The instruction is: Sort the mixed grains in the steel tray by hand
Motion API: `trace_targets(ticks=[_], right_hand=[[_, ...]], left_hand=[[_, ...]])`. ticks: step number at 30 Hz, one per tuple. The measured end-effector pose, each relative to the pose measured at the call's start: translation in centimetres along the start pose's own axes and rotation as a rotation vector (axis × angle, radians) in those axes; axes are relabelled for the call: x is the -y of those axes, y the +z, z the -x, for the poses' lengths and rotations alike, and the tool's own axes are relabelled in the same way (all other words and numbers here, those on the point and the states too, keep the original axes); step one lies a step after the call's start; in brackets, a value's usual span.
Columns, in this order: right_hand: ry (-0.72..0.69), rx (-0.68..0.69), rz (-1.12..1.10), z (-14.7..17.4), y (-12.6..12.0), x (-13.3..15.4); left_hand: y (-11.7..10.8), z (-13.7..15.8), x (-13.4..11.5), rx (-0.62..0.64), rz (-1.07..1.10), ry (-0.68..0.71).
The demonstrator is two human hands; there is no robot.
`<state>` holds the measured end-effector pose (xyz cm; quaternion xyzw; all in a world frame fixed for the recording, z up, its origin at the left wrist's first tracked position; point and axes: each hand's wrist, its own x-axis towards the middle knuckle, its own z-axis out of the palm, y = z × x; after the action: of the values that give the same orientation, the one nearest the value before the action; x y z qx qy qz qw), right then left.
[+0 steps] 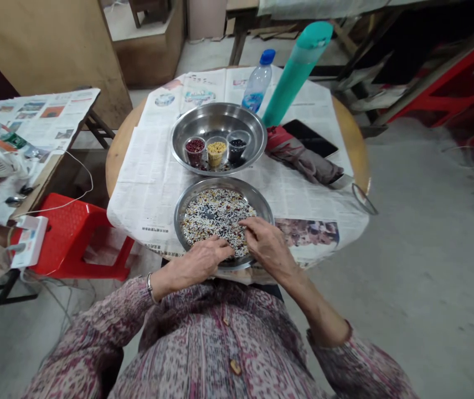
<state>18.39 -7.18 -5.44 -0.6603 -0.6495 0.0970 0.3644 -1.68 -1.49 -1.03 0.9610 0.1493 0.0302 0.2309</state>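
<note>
A round metal plate [265,206] in front of me holds a mix of white, black, yellow and dark red grains and beans [210,213]. My left hand [204,260] rests over the plate's near left edge, fingers loosely bent and apart on the mix. Over the near right part is my right hand [268,244], thumb and forefinger pinched together at the grains; anything between them is too small to make out. Just beyond stands a metal basin [216,118] with three clear cups inside: dark red beans [195,146], yellow beans [216,151] and black beans [237,146].
Newspaper [145,183] covers the round table. Behind the basin are a plastic bottle [257,83] and a tall teal container [297,72]. A folded umbrella [303,155] and dark tablet-like item [309,138] lie right. A red stool [75,238] holding a power strip [30,241] stands left.
</note>
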Motion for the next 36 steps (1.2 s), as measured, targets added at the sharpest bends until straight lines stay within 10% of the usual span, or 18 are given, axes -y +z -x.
trace_targets(ticks=[5, 19, 28, 36], right_hand=[[0.07, -0.091, 0.038, -0.1, 0.7, 0.2], [0.135, -0.22, 0.048, 0.2, 1.6, 0.9], [0.129, -0.239, 0.053, 0.3, 1.8, 0.9], [0.107, -0.348, -0.018, 0.4, 1.6, 1.1]], left_hand=[[0.4, -2.4, 1.4, -0.039, -0.249, 0.082], [-2.0, -2.8, 8.0, -0.19, -0.253, -0.243], [-1.4, 0.6, 5.5, -0.08, -0.035, -0.192], [0.1, -5.3, 3.0, -0.042, -0.113, 0.051]])
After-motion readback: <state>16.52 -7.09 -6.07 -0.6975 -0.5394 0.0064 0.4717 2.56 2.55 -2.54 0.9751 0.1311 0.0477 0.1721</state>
